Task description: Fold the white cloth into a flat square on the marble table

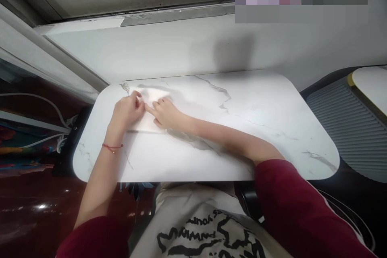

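Observation:
A thin white sheet [145, 124], paper or cloth I cannot tell, lies on the left part of the white marble-patterned table [260, 105]. My left hand [127, 109] is over the sheet's left side, its fingers curled and thumb and index drawn together, seemingly pinching a bit of it. Close beside it, my right hand [167, 115] rests low on the sheet. The right index finger reaches out toward the left fingertips, the thumb is apart, and the other fingers bend inward. The part of the sheet under both hands is hidden.
Behind the table stands a pale wall [169, 52] with a ledge above. At right is a ribbed grey surface [344, 125] beside another white tabletop [371, 84]. White cables [45, 98] hang at left above a dark red floor [39, 205].

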Demonstrator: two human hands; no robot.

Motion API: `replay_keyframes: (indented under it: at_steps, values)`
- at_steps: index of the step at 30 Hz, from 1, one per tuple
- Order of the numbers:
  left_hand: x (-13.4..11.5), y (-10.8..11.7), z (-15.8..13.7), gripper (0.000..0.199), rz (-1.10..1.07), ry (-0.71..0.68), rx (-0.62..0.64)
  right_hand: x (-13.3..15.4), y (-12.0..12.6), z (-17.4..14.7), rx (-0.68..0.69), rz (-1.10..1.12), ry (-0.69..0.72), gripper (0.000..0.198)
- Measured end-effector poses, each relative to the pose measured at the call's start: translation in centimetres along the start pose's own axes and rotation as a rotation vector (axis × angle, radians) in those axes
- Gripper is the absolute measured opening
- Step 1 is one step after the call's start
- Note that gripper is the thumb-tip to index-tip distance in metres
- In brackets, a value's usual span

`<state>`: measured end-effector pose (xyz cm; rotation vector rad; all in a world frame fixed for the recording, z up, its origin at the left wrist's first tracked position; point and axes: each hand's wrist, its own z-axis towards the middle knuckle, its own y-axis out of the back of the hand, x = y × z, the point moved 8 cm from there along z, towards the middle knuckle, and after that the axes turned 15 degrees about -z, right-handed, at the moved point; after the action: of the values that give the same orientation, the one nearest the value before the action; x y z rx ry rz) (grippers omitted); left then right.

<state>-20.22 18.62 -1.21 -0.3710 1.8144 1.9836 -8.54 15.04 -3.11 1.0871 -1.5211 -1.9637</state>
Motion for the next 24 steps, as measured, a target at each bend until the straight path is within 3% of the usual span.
replay_keyframes:
  at_steps: [3, 8, 11, 16, 22, 24]
  values:
    - [-1.3, -1.3, -1.3, 0.014, -0.095, -0.004, 0.192, 1.6, 1.2, -3.2, 0.067, -0.001, 0.060, 0.052]
    - [-2.8, -4.9, -5.2, 0.023, -0.445, 0.191, 0.800, 7.3, 2.7, -9.4, 0.173, 0.037, 0.203, 0.054]
    - [-3.7, -5.8, -6.6, 0.029, -0.483, 0.273, 0.980, 9.7, 3.1, -11.5, 0.150, -0.088, 0.172, 0.050]
    - [-3.9, -6.1, -5.4, 0.033, -0.546, 0.239, 0.916, 8.9, 2.2, -10.7, 0.134, -0.204, 0.032, 0.054]
    - [-4.1, -3.6, -2.0, 0.027, -0.452, -0.051, 0.316, 3.6, 0.0, -7.9, 0.176, -0.237, -0.187, 0.057]
    - [-4.6, -3.1, -1.8, 0.026, -0.392, -0.127, 0.218, 1.5, -0.8, -7.0, 0.205, -0.212, -0.236, 0.057]
